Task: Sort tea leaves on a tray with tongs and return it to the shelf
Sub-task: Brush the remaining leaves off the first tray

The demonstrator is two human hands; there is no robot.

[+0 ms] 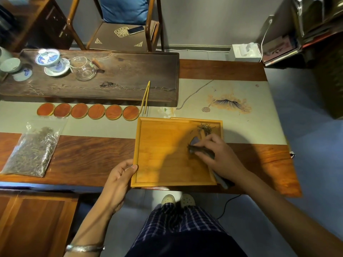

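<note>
Wooden tray is lying on the desk; my left hand is gripping its seven o'clock corner, my right hand is clamping a dark brush below tea leaves at one o'clock; tongs are resting at eleven.

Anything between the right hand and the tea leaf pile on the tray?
Nothing visible. The right hand holds a dark tool over the tray, just short of the tea leaves in the far right corner; bare tray between.
</note>
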